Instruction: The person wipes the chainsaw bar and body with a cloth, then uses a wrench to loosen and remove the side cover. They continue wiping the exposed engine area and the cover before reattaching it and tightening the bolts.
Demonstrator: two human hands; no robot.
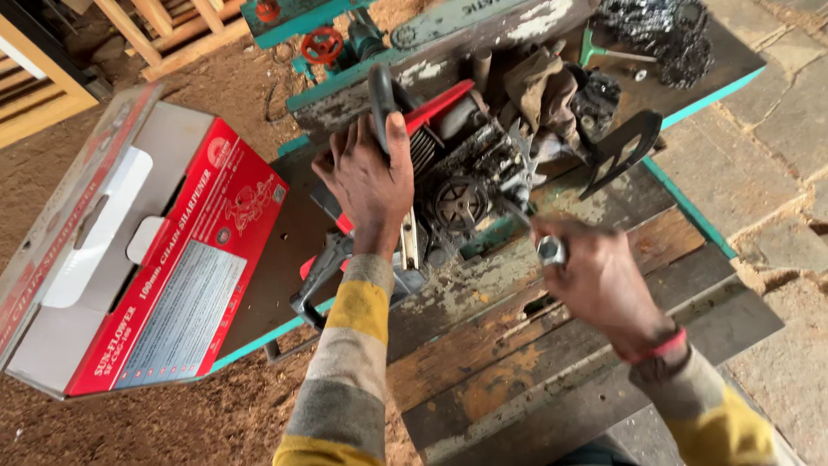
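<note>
Chainsaw engine on workbench, both hands engaged.
Left hand (369, 177) closed around the black handle (380, 95) of the chainsaw (457, 168); right hand (595, 280) pinches a metal socket tool (548, 250) just beside the engine, on the bench (517, 362).

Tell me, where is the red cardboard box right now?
The red cardboard box lies open at the left of the head view, on the workbench edge, left of the chainsaw.

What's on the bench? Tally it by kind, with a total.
Chainsaw body: 1, left hand on its handle
Socket tool: 1, in right hand
Saw chain heap: 1
Rag: 1
Red box: 1
Total: 5
</note>
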